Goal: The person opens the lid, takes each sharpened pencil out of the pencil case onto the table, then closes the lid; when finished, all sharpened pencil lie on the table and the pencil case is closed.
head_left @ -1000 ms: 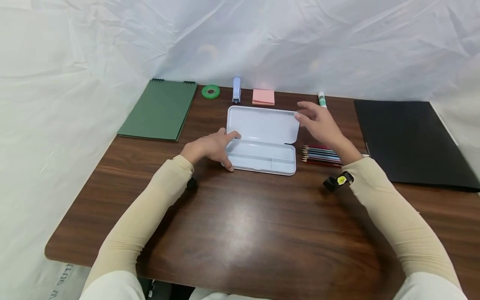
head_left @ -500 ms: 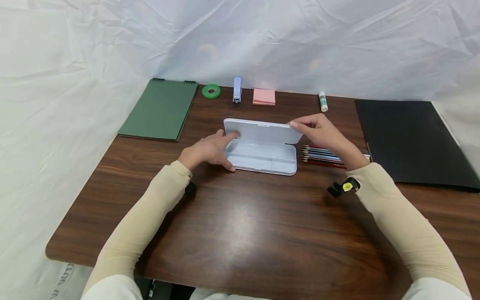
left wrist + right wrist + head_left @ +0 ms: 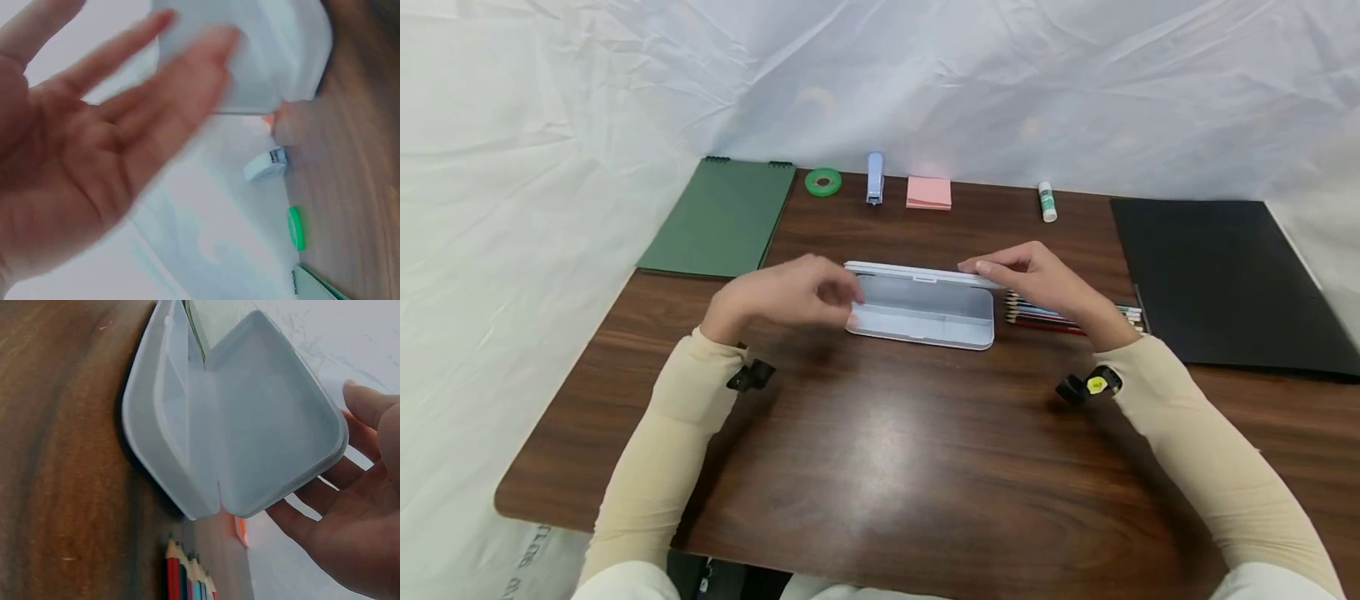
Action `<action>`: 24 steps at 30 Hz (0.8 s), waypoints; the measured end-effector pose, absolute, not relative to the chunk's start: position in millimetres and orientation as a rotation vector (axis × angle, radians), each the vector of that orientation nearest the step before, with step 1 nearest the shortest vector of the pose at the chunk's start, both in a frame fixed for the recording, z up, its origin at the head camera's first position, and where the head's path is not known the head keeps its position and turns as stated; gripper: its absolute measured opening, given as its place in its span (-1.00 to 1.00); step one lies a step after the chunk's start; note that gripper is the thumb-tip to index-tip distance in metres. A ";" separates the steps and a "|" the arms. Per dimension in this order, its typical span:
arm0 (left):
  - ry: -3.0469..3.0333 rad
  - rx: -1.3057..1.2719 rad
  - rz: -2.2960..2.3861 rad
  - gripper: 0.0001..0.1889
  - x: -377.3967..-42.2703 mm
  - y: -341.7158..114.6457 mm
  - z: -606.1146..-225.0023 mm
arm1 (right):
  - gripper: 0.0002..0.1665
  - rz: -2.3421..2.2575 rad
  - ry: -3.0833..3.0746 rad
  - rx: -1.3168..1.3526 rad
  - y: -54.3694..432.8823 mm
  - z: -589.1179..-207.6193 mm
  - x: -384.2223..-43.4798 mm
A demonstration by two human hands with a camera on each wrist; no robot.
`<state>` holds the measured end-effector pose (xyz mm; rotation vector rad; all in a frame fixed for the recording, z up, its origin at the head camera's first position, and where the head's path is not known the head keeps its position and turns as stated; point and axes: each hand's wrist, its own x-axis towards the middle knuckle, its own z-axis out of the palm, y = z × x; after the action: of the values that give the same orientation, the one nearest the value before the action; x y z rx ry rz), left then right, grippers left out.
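A pale pencil case [image 3: 921,321] sits mid-table, its lid [image 3: 275,419] partly raised and leaning over the tray, which shows bare compartments. My right hand [image 3: 1030,271] is at the lid's right end; in the right wrist view its fingers [image 3: 319,497] reach behind the lid and the thumb is by the outer edge. My left hand [image 3: 790,292] is just off the case's left end, blurred, with fingers spread and holding nothing in the left wrist view. Several coloured pencils [image 3: 1037,315] lie to the right of the case, partly beneath the right forearm.
Along the back stand green tape [image 3: 823,182], a stapler [image 3: 875,179], pink sticky notes [image 3: 928,192] and a glue stick [image 3: 1047,202]. A green spiral pad [image 3: 718,218] lies left, a black folder [image 3: 1225,283] right. White sheeting [image 3: 925,83] hangs behind the table.
The lid has swung from nearly flat back to leaning forward over the tray, with my right hand following it. My left hand has come off the case and moved left.
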<state>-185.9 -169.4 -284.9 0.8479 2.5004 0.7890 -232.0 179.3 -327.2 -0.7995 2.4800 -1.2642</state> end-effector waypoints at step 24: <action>2.549 0.770 0.514 -0.24 -225.1 -135.2 -331.8 | -0.38 -0.803 2.568 -1.085 161.1 -346.0 -215.2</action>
<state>-225.1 -135.2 -331.8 0.7697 2.5489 0.5138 -215.2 161.1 -346.0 -1.0851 2.5677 -0.8028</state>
